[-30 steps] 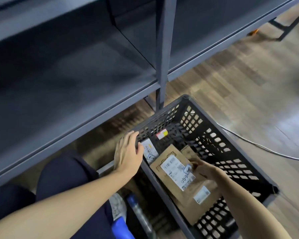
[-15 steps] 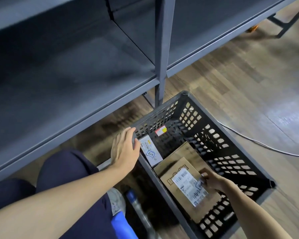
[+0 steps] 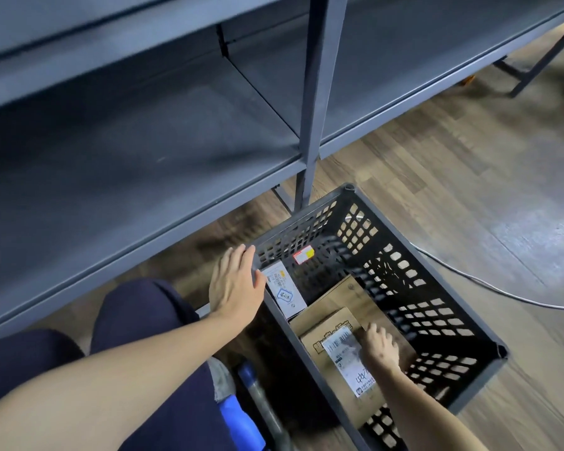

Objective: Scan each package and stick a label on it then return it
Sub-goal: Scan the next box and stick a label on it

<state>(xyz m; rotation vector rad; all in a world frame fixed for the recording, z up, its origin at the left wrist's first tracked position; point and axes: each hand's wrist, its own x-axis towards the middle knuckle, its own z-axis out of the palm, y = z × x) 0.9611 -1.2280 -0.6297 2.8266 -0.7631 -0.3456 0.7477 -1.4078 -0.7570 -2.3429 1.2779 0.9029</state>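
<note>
A black latticed basket (image 3: 498,353) stands on the wooden floor before me. Inside it a brown cardboard package (image 3: 319,364) with a white barcode label (image 3: 347,359) lies flat on a larger cardboard package (image 3: 337,296). My right hand (image 3: 380,349) rests on the labelled package's right edge, fingers spread. A small white box (image 3: 284,291) leans against the basket's near-left wall. My left hand (image 3: 235,284) lies palm down on the basket's left rim with its fingers apart.
A grey metal shelf (image 3: 144,151) with an upright post (image 3: 313,92) rises just behind the basket. A white cable (image 3: 502,292) runs over the floor at right. A blue-and-grey object (image 3: 241,411) lies by my knees. A red-yellow sticker (image 3: 304,256) marks the basket's far wall.
My right hand has lowered the labelled package into the basket, onto the larger one, and its fingers have spread. My left hand has stayed on the rim.
</note>
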